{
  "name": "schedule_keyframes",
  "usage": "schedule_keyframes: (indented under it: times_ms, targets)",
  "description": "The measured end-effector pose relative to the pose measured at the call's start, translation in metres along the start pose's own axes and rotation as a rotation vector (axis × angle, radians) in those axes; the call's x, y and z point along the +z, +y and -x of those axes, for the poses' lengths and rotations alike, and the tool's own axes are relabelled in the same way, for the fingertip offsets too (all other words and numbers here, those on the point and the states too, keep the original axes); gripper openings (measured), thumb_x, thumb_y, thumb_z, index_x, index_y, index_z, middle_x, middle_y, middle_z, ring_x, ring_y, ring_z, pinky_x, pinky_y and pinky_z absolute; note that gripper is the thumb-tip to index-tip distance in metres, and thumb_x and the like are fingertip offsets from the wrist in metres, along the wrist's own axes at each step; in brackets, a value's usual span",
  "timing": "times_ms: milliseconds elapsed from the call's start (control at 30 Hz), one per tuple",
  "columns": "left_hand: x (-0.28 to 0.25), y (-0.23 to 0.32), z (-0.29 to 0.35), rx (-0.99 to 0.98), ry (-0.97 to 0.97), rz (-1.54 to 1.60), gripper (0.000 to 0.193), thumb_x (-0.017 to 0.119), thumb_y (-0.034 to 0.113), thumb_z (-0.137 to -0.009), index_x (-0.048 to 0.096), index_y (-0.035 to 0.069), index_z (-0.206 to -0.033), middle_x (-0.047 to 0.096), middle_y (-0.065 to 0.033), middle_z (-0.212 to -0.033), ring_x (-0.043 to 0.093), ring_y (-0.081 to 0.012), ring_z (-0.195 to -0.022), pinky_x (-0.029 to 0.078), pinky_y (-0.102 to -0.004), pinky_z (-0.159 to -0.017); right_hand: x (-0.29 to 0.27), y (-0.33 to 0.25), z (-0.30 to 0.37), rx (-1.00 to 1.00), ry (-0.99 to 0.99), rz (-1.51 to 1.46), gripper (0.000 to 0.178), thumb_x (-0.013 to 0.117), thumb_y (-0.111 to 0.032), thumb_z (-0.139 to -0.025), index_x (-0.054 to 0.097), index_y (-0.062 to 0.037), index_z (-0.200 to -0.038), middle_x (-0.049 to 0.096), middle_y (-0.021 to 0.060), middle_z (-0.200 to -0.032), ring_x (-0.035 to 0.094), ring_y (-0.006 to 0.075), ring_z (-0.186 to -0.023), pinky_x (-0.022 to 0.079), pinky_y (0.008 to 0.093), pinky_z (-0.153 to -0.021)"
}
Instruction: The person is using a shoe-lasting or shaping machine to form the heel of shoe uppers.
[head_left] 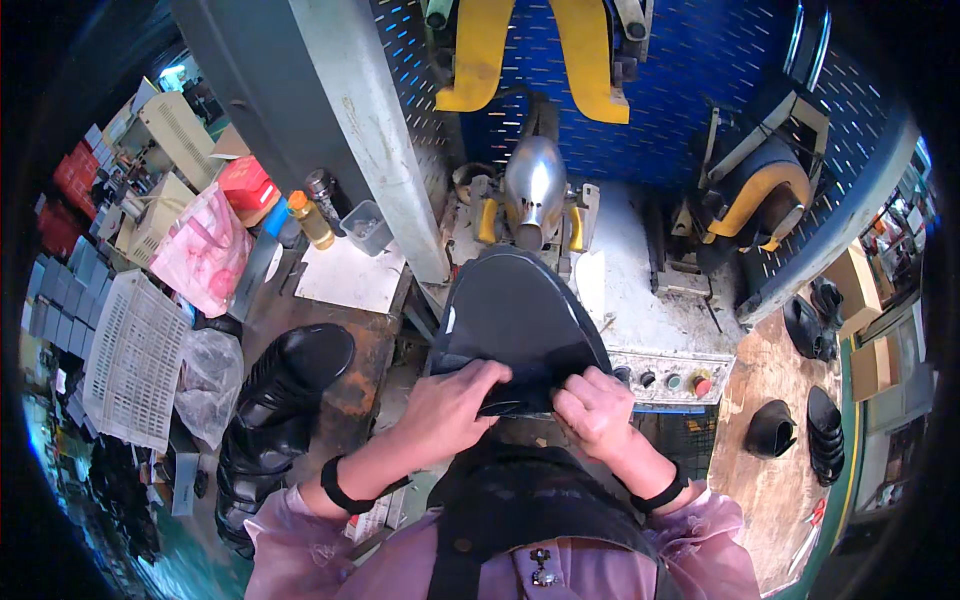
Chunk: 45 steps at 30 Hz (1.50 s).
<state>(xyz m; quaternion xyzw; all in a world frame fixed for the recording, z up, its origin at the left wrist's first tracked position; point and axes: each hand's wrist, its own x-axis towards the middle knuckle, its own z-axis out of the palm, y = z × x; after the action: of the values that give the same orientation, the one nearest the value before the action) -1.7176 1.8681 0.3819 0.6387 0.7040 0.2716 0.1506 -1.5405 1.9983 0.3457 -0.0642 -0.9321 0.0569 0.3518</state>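
Both of my hands grip the near edge of a black shoe upper (520, 315), its broad rounded end pointing away from me. My left hand (452, 402) is closed on the left part of that edge, with the thumb pressed over the material. On the right part, my right hand (594, 410) pinches the edge with curled fingers. Just beyond the upper stands a shiny metal shoe form (535, 185) on a machine, apart from my hands. Above it hang yellow clamp arms (478, 60). The underside of the upper is hidden.
On the left table (355, 375) lies a row of black shoe uppers (265, 430), near a white crate (135, 365). A second form station (770, 195) stands right. A button panel (660, 381) borders the machine; the wooden bench (745, 490) holds more uppers (825, 435).
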Motion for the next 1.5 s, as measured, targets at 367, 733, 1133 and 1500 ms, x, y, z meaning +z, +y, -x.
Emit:
schedule_keyframes:
  times_ms: [367,733,1133,1500]
  targets:
    - [0.004,-0.028,0.006,0.438,0.239,-0.329,0.018,0.064,0.012,-0.069,0.062,0.005,-0.086,0.055,-0.0065,-0.073,0.058,-0.0194,-0.069,0.048,-0.0326,-0.058,-0.004,0.006,-0.012,0.112,-0.09,-0.114,0.026,0.072,-0.014,-0.052,0.066,-0.0092,-0.076,0.047,0.0032,-0.064,0.05,0.0219,-0.058,0.041,0.0339,-0.047]
    - [-0.084,-0.036,-0.064,0.342,-0.426,0.352,0.028,0.068,0.024,-0.081,0.057,0.001,-0.092,0.055,-0.0166,-0.088,0.057,-0.0333,-0.086,0.045,-0.0389,-0.074,-0.039,0.029,-0.061,0.351,-0.182,-0.725,0.028,0.082,-0.017,-0.064,0.06,-0.0007,-0.069,0.049,0.0062,-0.063,0.049,0.0193,-0.057,0.039,0.0313,-0.052]
    - [-0.112,-0.053,-0.216,0.097,-0.126,1.118,0.02,0.065,0.02,-0.087,0.061,0.004,-0.098,0.062,0.0005,-0.093,0.057,-0.0074,-0.082,0.045,-0.0212,-0.072,-0.017,0.12,-0.175,0.835,0.388,-1.478,0.012,0.067,-0.016,-0.086,0.066,-0.005,-0.088,0.067,0.0006,-0.084,0.059,0.0068,-0.072,0.047,0.0223,-0.069]
    - [-0.089,-0.068,-0.217,-0.124,-0.024,1.028,0.025,0.055,0.006,-0.088,0.058,0.006,-0.113,0.062,-0.0015,-0.106,0.058,-0.0111,-0.094,0.047,-0.023,-0.075,0.015,0.127,-0.169,1.034,0.46,-1.317,0.018,0.072,-0.023,-0.082,0.066,-0.006,-0.079,0.065,0.0001,-0.074,0.056,0.0065,-0.06,0.045,0.0224,-0.056]
